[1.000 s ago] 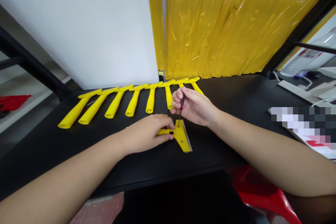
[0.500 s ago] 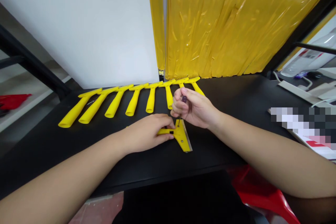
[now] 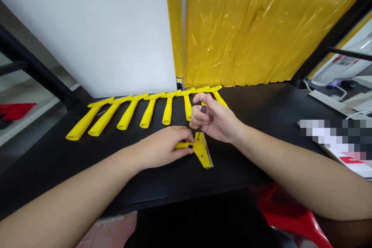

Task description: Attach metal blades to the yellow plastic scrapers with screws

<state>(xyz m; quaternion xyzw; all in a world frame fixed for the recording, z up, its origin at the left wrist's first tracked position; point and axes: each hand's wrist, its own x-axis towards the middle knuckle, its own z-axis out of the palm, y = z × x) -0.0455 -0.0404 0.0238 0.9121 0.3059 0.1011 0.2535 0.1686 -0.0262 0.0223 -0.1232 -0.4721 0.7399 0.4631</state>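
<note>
My left hand (image 3: 167, 145) is closed round the handle of a yellow scraper (image 3: 200, 149), pressing it against the black table. The scraper's head points right, with a metal blade along its far edge and a screw (image 3: 202, 156) in its lower half. In my right hand (image 3: 213, 118) is a small screwdriver (image 3: 204, 109) with a dark handle, held nearly upright. Its shaft meets the upper part of the scraper head, where the tip covers the spot. The thumb and index finger are lifted apart while the other fingers curl round the driver.
Several yellow scraper handles (image 3: 148, 112) lie in a row along the back of the black table (image 3: 250, 162). Behind them stand a white panel (image 3: 116, 27) and a yellow wrapped surface (image 3: 261, 27). A printed sheet lies at right; a red stool (image 3: 293, 213) is below.
My right thumb and index finger have opened away from the screwdriver handle. The left hand and the scraper stay in place.
</note>
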